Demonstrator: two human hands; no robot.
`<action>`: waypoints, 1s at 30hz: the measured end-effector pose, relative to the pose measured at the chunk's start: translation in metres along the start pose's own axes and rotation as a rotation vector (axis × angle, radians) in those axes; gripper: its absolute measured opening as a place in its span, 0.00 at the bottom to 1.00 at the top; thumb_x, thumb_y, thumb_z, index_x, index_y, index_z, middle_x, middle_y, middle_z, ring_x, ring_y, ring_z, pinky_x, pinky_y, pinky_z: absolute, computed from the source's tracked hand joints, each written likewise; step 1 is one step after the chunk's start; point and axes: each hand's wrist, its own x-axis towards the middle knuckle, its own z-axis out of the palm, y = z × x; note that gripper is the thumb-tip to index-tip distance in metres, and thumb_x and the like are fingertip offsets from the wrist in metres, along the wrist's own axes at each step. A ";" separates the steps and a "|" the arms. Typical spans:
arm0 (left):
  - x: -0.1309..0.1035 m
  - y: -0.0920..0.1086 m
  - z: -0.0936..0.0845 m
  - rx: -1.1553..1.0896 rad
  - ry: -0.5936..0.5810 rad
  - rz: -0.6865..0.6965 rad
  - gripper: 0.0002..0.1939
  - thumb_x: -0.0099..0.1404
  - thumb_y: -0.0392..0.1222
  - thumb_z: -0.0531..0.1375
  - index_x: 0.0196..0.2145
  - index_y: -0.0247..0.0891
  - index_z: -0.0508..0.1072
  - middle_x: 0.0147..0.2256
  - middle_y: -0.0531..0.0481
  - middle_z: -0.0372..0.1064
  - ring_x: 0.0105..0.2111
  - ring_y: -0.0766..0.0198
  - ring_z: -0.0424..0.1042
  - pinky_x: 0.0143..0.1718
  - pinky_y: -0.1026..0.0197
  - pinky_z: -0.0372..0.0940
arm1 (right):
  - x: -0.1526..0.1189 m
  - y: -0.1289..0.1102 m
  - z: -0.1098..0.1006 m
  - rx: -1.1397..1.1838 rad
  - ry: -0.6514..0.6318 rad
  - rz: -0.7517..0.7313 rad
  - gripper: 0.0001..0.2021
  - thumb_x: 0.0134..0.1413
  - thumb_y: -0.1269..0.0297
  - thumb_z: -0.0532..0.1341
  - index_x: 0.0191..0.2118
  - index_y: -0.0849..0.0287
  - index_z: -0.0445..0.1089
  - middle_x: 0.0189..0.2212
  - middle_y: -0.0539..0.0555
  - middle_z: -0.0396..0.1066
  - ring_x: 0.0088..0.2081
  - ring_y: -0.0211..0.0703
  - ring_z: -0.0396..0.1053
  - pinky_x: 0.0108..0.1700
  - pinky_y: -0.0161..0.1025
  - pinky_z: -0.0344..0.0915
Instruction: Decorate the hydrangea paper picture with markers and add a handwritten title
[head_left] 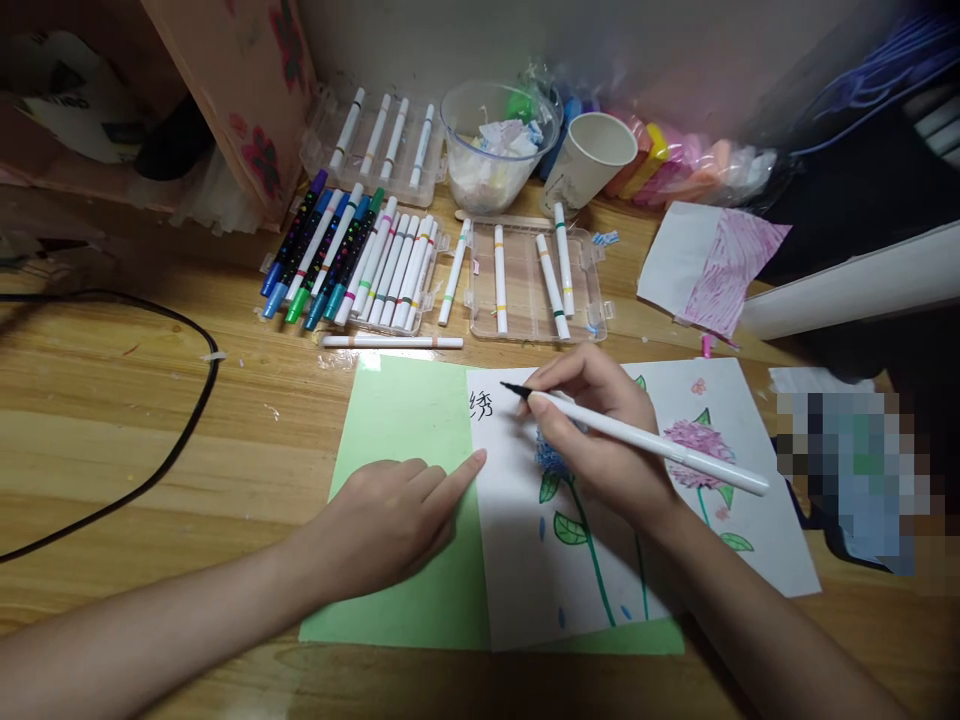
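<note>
My right hand [604,440] is closed in a writing grip around a white brush-tip marker [645,435]. The marker's black tip hovers over or touches the white paper [517,590] near its upper left corner; which one I cannot tell. Just left of the tip stands a black handwritten character [481,405]. The paper bears a blue flower [551,455], partly hidden by this hand, and a pink flower [705,453], with green stems and leaves. Under it lies a green sheet [405,400]. My left hand [401,515] rests on the green sheet, index finger stretched to the white paper's left edge, other fingers bent.
Behind the sheets lie many markers [390,260] and an open clear case [592,250]. A plastic bowl of scraps [495,170] and a paper cup [596,150] stand farther back. A torn pink-coloured paper [709,265] is at right, a black cable [202,400] at left.
</note>
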 end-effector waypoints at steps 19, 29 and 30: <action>-0.007 -0.001 0.004 0.091 0.180 0.097 0.18 0.69 0.37 0.45 0.55 0.34 0.60 0.24 0.54 0.66 0.22 0.63 0.67 0.22 0.61 0.58 | -0.043 0.003 0.018 -0.241 -0.114 -0.372 0.08 0.50 0.76 0.56 0.35 0.57 0.66 0.31 0.52 0.69 0.36 0.42 0.64 0.41 0.42 0.62; -0.010 -0.007 0.011 0.161 0.185 0.157 0.18 0.69 0.36 0.45 0.54 0.33 0.61 0.24 0.54 0.68 0.22 0.64 0.69 0.22 0.62 0.59 | -0.039 0.006 0.012 -0.169 -0.052 -0.408 0.08 0.54 0.71 0.56 0.41 0.58 0.67 0.34 0.53 0.72 0.36 0.40 0.68 0.43 0.39 0.64; -0.009 -0.007 0.010 0.160 0.174 0.152 0.18 0.69 0.37 0.45 0.54 0.34 0.62 0.24 0.54 0.68 0.23 0.64 0.69 0.23 0.62 0.59 | -0.039 0.007 0.012 -0.164 -0.054 -0.396 0.08 0.53 0.71 0.57 0.41 0.58 0.67 0.34 0.52 0.72 0.35 0.39 0.68 0.42 0.39 0.64</action>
